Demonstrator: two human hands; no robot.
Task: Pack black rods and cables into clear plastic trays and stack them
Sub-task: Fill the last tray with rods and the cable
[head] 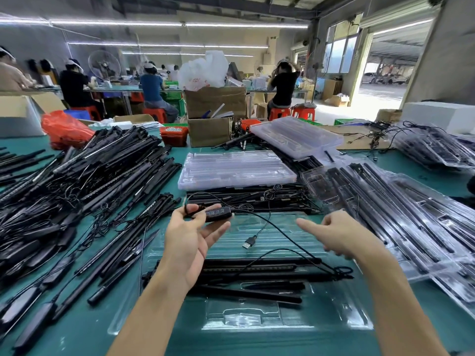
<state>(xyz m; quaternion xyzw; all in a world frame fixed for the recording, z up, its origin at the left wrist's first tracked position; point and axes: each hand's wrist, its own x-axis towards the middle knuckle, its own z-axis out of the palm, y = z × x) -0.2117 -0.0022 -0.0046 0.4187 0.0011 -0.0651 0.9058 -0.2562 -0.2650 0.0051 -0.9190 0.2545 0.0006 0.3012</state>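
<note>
A clear plastic tray [259, 322] lies on the green table right in front of me, with black rods [257, 268] set across it. My left hand [192, 240] is palm up above the tray and pinches a small black inline controller [218, 214] between thumb and fingers. Its thin black cable [282, 232] loops over the tray to the rods, and a USB plug [248, 243] dangles from it. My right hand [339, 235] hovers to the right, index finger pointing left toward the cable, holding nothing.
A big heap of loose black rods and cables [84, 181] fills the left of the table. Stacks of empty clear trays [236, 170] sit behind, filled trays [401, 214] spread at right. Cardboard boxes [213, 116] and seated workers are beyond.
</note>
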